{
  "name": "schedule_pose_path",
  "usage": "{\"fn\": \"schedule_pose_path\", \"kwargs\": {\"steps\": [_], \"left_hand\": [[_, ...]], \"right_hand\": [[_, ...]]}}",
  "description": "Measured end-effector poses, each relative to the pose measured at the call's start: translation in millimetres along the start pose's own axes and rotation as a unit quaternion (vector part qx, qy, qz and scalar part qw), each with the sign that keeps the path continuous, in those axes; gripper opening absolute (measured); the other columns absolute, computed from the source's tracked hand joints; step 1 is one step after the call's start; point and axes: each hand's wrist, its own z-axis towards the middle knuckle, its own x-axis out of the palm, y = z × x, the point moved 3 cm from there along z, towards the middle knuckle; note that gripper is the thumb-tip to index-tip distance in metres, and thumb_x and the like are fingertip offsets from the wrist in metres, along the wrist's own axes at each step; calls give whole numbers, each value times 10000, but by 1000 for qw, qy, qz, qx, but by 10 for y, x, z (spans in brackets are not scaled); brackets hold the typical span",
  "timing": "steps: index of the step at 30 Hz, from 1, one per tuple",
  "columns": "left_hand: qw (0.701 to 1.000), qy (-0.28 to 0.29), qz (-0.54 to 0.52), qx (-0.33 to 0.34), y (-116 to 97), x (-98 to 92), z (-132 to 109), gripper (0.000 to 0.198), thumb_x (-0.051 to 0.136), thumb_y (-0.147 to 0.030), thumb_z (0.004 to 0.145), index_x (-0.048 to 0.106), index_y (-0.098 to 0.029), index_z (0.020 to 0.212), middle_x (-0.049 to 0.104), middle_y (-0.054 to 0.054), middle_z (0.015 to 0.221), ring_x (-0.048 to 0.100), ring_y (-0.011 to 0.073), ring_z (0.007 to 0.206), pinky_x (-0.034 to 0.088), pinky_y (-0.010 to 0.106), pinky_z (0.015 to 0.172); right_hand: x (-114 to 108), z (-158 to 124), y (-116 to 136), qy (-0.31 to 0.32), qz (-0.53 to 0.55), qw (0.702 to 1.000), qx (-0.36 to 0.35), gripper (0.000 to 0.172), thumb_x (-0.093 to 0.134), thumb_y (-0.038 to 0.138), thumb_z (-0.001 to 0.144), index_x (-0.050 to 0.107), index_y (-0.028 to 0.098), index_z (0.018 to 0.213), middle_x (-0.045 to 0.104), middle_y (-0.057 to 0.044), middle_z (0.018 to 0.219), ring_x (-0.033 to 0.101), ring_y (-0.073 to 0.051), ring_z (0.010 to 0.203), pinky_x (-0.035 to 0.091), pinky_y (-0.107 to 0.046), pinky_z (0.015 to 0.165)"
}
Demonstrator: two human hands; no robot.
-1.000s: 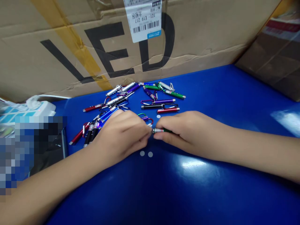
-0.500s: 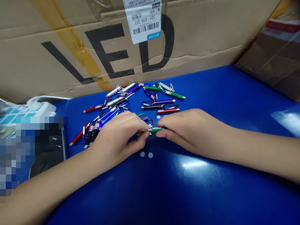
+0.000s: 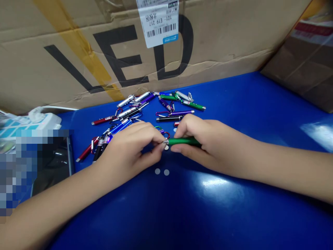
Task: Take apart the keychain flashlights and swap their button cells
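Note:
A slim green keychain flashlight (image 3: pixel 182 141) lies level between my two hands above the blue table. My left hand (image 3: pixel 135 146) pinches its silver end between thumb and fingertips. The other end runs into my right hand (image 3: pixel 208 139), whose hidden fingers appear to hold it. My right index finger is bent up off the tube, and the thumb is below it. Just behind my hands lies a pile of similar flashlights with carabiner clips, among them a black one (image 3: pixel 169 119), a purple one (image 3: pixel 182 113) and a green one (image 3: pixel 194 105).
Small pale discs (image 3: pixel 166 172) dot the blue table (image 3: pixel 182 215). A large cardboard box (image 3: pixel 221 41) stands behind the pile, a darker box (image 3: pixel 301 66) at right. On the left are a white power strip (image 3: pixel 49 122) and a dark flat device (image 3: pixel 56 163).
My right index finger has lifted and the right hand has opened somewhat, so more of the green tube shows. My left hand keeps its pinch in nearly the same place.

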Motion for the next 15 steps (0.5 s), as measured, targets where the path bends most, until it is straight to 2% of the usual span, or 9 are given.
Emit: {"fn": "schedule_pose_path", "kwargs": {"steps": [2, 4, 8, 10, 12, 15], "left_hand": [[1000, -3, 15, 11, -1, 4, -9, 78, 564, -123, 855, 608, -179, 822, 647, -10, 702, 588, 114, 664, 467, 242, 635], [998, -5, 49, 41, 3, 19, -37, 71, 562, -136, 861, 603, -188, 834, 651, -13, 700, 596, 126, 671, 469, 257, 641], [990, -23, 99, 101, -8, 30, -94, 39, 578, -166, 874, 585, -201, 859, 664, -11, 744, 605, 139, 690, 473, 281, 656], [987, -37, 106, 113, -30, 8, -102, 78, 593, -143, 864, 571, -207, 825, 660, -24, 731, 610, 131, 676, 471, 278, 653], [985, -43, 113, 124, -59, -20, -101, 119, 594, -111, 853, 566, -215, 802, 647, -39, 692, 616, 121, 650, 464, 271, 626], [971, -52, 147, 184, -109, -44, -112, 120, 580, -105, 858, 591, -223, 841, 666, -31, 705, 643, 138, 684, 454, 279, 597]], "right_hand": [[2, -13, 13, -5, -31, 999, -5, 185, 517, 377, 890, 515, 194, 856, 609, -7, 746, 540, -138, 625, 297, -245, 536], [8, -16, 25, 0, -16, 1000, -2, 209, 501, 389, 899, 524, 196, 824, 600, -2, 724, 523, -129, 607, 297, -244, 529], [45, -4, 14, 10, 149, 987, 67, 255, 499, 393, 899, 497, 197, 735, 516, 39, 616, 433, -89, 533, 307, -221, 492], [102, -3, -3, 45, 260, 957, 120, 296, 508, 406, 897, 452, 197, 695, 468, 56, 572, 386, -71, 494, 292, -208, 458], [165, -9, -15, 92, 364, 914, 153, 329, 525, 434, 891, 417, 199, 688, 429, 74, 539, 337, -56, 459, 257, -198, 427], [232, -22, -23, 155, 485, 846, 157, 362, 539, 464, 886, 378, 204, 693, 364, 99, 513, 258, -41, 431, 212, -188, 403]]}}
